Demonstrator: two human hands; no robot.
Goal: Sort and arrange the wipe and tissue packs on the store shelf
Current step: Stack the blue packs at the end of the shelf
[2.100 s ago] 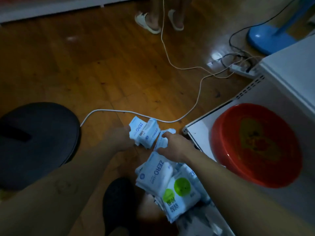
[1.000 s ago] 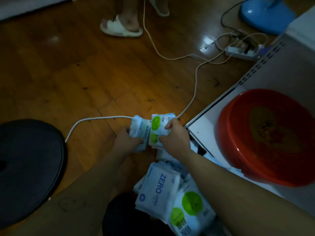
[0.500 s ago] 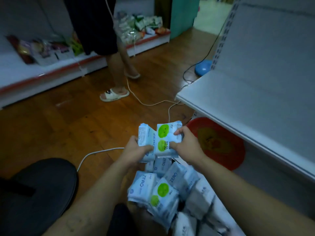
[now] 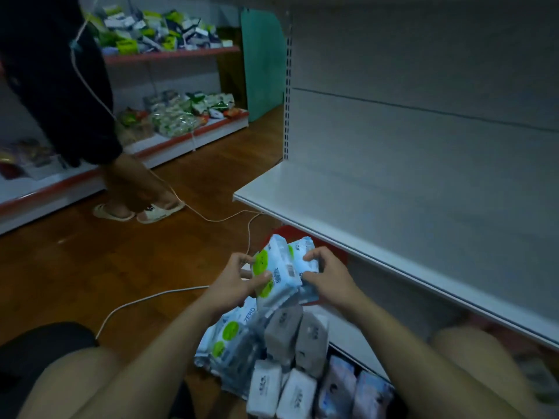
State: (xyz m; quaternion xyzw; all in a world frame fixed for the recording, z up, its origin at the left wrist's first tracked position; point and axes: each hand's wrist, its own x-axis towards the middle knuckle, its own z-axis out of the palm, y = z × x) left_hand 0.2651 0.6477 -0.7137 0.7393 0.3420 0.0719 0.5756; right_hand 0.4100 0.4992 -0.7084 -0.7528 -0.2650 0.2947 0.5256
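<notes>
Between both hands I hold a small bunch of blue-and-white wipe packs with green circles, lifted just below the front edge of the white shelf. My left hand grips the bunch's left side, thumb on a green circle. My right hand grips its right side. Below my wrists lies a heap of more packs, some marked ZERO. Grey and white tissue packs stand beside them on the bottom shelf.
A red basin peeks out under the white shelf. Another person in slippers stands on the wooden floor at the left, and a white cable trails across it. Stocked shelves line the far wall. A black stool is at lower left.
My head has tilted up from the floor, bringing the shelf and far wall into view. I gathered the packs into both hands and raised them toward the shelf edge.
</notes>
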